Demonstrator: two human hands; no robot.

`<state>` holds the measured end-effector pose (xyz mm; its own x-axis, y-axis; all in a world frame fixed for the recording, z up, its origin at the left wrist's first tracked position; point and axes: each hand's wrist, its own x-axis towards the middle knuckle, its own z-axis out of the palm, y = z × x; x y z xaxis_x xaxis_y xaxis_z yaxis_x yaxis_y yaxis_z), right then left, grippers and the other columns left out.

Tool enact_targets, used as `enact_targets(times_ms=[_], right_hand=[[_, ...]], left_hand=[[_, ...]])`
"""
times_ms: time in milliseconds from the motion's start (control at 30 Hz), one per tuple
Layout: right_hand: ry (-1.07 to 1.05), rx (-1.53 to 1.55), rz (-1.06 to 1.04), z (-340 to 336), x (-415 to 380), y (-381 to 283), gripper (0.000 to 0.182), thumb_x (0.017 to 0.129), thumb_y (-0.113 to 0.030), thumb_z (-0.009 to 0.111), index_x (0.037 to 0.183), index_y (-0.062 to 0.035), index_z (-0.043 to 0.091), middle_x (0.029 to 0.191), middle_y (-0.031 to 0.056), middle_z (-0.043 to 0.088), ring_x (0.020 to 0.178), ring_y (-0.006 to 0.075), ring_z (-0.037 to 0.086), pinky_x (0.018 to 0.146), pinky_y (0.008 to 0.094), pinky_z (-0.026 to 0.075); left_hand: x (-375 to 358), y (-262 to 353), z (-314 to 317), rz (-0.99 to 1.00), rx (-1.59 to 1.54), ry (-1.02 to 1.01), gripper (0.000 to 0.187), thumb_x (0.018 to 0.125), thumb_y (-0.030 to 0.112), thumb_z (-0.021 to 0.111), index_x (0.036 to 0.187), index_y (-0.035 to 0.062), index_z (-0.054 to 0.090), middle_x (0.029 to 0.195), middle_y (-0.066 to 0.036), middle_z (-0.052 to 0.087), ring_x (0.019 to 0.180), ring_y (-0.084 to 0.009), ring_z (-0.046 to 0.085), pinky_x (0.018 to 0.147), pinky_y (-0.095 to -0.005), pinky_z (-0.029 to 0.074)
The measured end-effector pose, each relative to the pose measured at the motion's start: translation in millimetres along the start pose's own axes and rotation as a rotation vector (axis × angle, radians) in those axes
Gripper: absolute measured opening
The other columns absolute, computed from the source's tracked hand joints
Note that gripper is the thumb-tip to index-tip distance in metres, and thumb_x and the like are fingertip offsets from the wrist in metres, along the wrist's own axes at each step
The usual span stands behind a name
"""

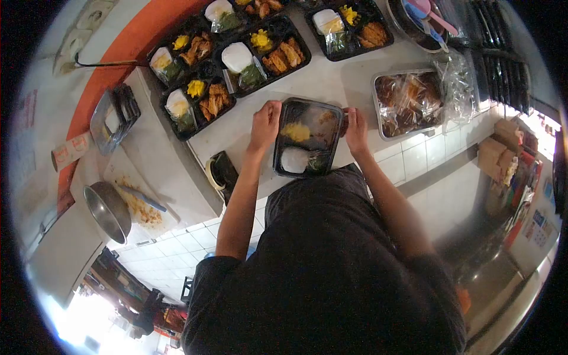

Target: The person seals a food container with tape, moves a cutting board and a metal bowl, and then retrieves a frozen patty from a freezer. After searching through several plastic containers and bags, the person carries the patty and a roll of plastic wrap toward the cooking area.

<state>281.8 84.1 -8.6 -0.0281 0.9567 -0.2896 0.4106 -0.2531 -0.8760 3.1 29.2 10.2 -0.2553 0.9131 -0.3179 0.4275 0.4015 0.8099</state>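
A black plastic meal box (pixel 322 133) with a clear lid on it is close in front of my body, at the counter's near edge. Through the lid show white rice, something yellow, a green packet and brown food, partly blurred by the plastic. My left hand (pixel 266 125) grips the box's left rim near its upper corner. On the opposite side, my right hand (pixel 355 131) has its fingers closed at the right rim. Beyond my hands stand several lidless meal boxes (pixel 266 56) with rice, yellow garnish, fried pieces and green packets.
At the right lies a metal tray (pixel 408 105) of brown food in plastic, beside clear bags (pixel 458 89) and stacked black trays (pixel 503 77). A bowl with a pink ladle (pixel 435 15) is behind. Left are a metal bowl (pixel 108 213) and a knife (pixel 144 198) on a board.
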Motion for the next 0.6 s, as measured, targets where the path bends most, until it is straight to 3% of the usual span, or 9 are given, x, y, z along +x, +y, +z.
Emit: enact_targets(times_ms=[33,67,133,167,233,367,433,500,600], right_hand=[[-0.125,0.317,0.277,-6,-11,-6,0.032,0.104,-0.031,0.053,0.111,-0.0004,0.062,0.086,0.0103,0.067,0.072,0.0199,0.064,0.065,0.0337,0.052],[-0.129,0.316,0.283,-7,-18,-8,0.032,0.104,-0.031,0.053,0.111,-0.0004,0.062,0.086,0.0103,0.067,0.072,0.0199,0.064,0.065,0.0337,0.052],[-0.295,0.346,0.266,-14,-29,-4,0.033,0.102,-0.030,0.059,0.122,-0.0035,0.055,0.091,0.0043,0.065,0.076,0.0113,0.060,0.066,0.0289,0.052],[-0.297,0.346,0.264,-17,-33,-1,0.033,0.102,-0.030,0.059,0.122,-0.0035,0.055,0.091,0.0043,0.065,0.076,0.0113,0.060,0.066,0.0289,0.052],[-0.483,0.352,0.261,-24,-40,6,0.032,0.096,-0.016,0.068,0.119,0.0023,0.055,0.096,0.0058,0.066,0.079,0.0124,0.064,0.064,0.0285,0.056],[-0.680,0.206,0.269,-36,-51,-1,0.034,0.093,-0.014,0.072,0.118,0.0021,0.055,0.100,0.0077,0.068,0.087,0.0143,0.066,0.069,0.0308,0.058],[-0.846,0.267,0.392,-42,-56,2,0.039,0.091,-0.014,0.075,0.121,0.0008,0.055,0.102,0.0060,0.067,0.095,0.0153,0.066,0.082,0.0330,0.057],[-0.871,0.179,0.326,-42,-58,14,0.040,0.090,-0.014,0.075,0.122,0.0000,0.056,0.104,0.0059,0.067,0.097,0.0149,0.065,0.085,0.0323,0.057],[-0.927,0.101,0.330,-40,-65,22,0.040,0.089,-0.014,0.077,0.120,-0.0001,0.057,0.106,0.0061,0.066,0.099,0.0152,0.064,0.085,0.0312,0.056]], left_hand=[[-10,-2,-1,-0.003,0.000,-0.002,0.027,0.102,0.025,0.057,0.105,-0.0011,0.064,0.088,-0.018,0.070,0.079,-0.0269,0.071,0.069,-0.0384,0.054],[-21,-5,-3,0.043,-0.039,0.014,0.030,0.102,0.028,0.058,0.107,-0.0016,0.064,0.089,-0.017,0.070,0.079,-0.0232,0.069,0.070,-0.0364,0.054],[-44,-15,-6,0.084,-0.074,0.032,0.034,0.101,0.030,0.059,0.109,-0.0021,0.065,0.089,-0.016,0.070,0.078,-0.0196,0.068,0.072,-0.0345,0.054],[-53,-21,-6,0.029,-0.112,-0.005,0.034,0.101,0.030,0.060,0.110,-0.0026,0.065,0.091,-0.016,0.070,0.080,-0.0189,0.067,0.074,-0.0336,0.054],[-62,-28,-7,-0.022,-0.152,-0.041,0.034,0.100,0.029,0.060,0.112,-0.0031,0.065,0.093,-0.016,0.070,0.082,-0.0182,0.067,0.076,-0.0327,0.053],[-87,-38,-19,-0.017,-0.131,-0.146,0.033,0.100,0.027,0.061,0.117,-0.0010,0.063,0.097,-0.013,0.070,0.086,-0.0178,0.066,0.079,-0.0335,0.053],[-101,-46,-26,-0.039,-0.127,-0.213,0.032,0.101,0.027,0.061,0.119,0.0002,0.062,0.096,-0.012,0.069,0.088,-0.0184,0.066,0.079,-0.0338,0.053],[-115,-59,-27,-0.132,-0.253,-0.379,0.031,0.102,0.027,0.058,0.122,0.0024,0.057,0.100,-0.009,0.064,0.093,-0.0181,0.064,0.081,-0.0343,0.054],[-132,-68,-24,-0.245,-0.488,-0.420,0.032,0.103,0.026,0.057,0.124,0.0019,0.053,0.105,-0.007,0.059,0.098,-0.0178,0.063,0.083,-0.0354,0.058]])
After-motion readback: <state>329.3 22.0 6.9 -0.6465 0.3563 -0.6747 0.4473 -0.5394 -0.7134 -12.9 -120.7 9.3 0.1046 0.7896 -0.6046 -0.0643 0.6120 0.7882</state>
